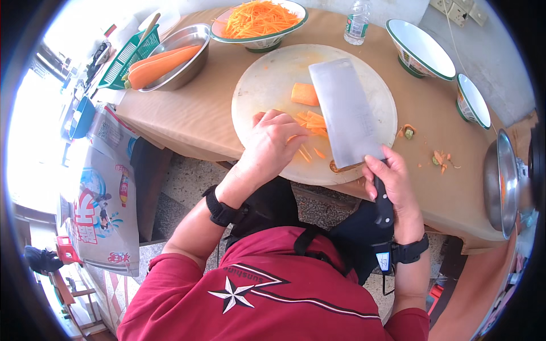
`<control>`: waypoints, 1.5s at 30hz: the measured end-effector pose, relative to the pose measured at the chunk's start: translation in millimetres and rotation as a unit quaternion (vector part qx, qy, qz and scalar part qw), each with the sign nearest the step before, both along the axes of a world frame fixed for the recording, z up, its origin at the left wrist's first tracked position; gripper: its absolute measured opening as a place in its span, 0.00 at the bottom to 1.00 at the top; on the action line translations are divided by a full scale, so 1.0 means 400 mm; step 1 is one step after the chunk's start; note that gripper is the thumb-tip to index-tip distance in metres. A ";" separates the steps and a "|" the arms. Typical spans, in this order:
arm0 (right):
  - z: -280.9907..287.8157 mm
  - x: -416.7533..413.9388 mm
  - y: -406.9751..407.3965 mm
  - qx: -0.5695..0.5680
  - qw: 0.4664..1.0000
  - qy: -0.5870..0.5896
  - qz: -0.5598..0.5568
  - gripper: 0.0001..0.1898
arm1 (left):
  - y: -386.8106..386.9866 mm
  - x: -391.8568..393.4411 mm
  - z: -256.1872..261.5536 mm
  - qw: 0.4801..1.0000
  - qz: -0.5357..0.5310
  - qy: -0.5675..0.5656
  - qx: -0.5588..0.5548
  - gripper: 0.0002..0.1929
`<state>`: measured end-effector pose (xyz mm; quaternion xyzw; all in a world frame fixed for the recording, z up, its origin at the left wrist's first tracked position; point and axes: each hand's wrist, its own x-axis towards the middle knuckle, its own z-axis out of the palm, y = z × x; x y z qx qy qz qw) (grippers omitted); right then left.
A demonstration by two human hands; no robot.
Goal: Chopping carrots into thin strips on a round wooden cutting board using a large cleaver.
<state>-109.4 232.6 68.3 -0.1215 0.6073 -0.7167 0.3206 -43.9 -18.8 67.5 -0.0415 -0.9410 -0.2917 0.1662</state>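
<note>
My right hand [390,183] grips the black handle of a broad cleaver [346,113], whose blade slants flat-looking over the right half of a round white cutting board [260,81]. My left hand [275,134] hovers at or touches the board's lower left, fingers bent down; what lies under them is hidden. Beside those fingertips are carrot slices [313,121], partly behind the blade, and a few thin carrot strips [304,154]. Farther up the board sits a squared carrot block [305,94], close to the blade's left edge.
A bowl of shredded carrot [260,19] stands behind the board. Whole carrots [166,64] rest in a metal bowl [196,47] beside a green basket [123,64]. Rightward are a water bottle [357,25], two white bowls [420,47] [473,100], carrot trimmings [441,160] and a metal basin [503,183].
</note>
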 end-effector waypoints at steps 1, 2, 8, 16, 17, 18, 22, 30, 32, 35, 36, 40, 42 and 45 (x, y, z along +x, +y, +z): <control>-0.003 -0.004 0.006 -0.001 1.000 0.000 0.000 0.11 | -0.006 0.004 0.001 1.000 0.009 0.004 -0.025 0.05; -0.007 -0.012 0.016 0.003 1.000 0.015 -0.022 0.11 | -0.012 0.005 0.000 1.000 0.009 0.004 -0.026 0.05; -0.031 -0.061 0.072 0.033 0.994 0.070 -0.075 0.14 | -0.030 -0.006 -0.010 0.999 0.015 0.028 -0.031 0.05; -0.053 -0.077 0.095 -0.016 0.994 0.053 -0.092 0.15 | -0.015 -0.058 0.007 0.985 -0.044 0.085 -0.144 0.12; -0.056 -0.077 0.096 -0.022 0.994 0.056 -0.091 0.15 | -0.014 -0.068 0.003 0.985 -0.046 0.084 -0.147 0.12; -0.059 -0.077 0.099 -0.025 0.994 0.055 -0.094 0.15 | -0.012 -0.080 -0.001 0.980 -0.065 0.077 -0.170 0.13; -0.064 -0.076 0.102 -0.050 0.992 0.052 -0.100 0.15 | -0.007 -0.119 0.005 0.959 -0.100 0.003 -0.265 0.12; -0.058 -0.074 0.100 -0.059 0.993 0.047 -0.096 0.14 | -0.006 -0.197 -0.004 0.941 -0.118 0.025 -0.317 0.08; -0.055 -0.073 0.097 -0.060 0.993 0.042 -0.098 0.13 | -0.008 -0.212 -0.007 0.943 -0.113 0.025 -0.312 0.08; -0.053 -0.076 0.094 -0.056 0.993 0.035 -0.095 0.13 | -0.006 -0.220 0.007 0.949 -0.114 0.013 -0.294 0.09; -0.055 -0.075 0.098 -0.057 0.993 0.034 -0.099 0.13 | 0.003 -0.214 0.028 0.962 -0.117 0.005 -0.245 0.10; -0.058 -0.075 0.100 -0.059 0.993 0.024 -0.098 0.13 | -0.011 -0.194 0.101 0.982 -0.089 -0.046 -0.162 0.11; -0.056 -0.075 0.098 -0.059 0.994 0.024 -0.094 0.13 | -0.044 -0.198 0.100 0.978 -0.079 -0.054 -0.185 0.10; -0.050 -0.073 0.095 -0.056 0.993 0.023 -0.100 0.13 | -0.079 -0.197 0.089 0.968 -0.066 -0.090 -0.224 0.09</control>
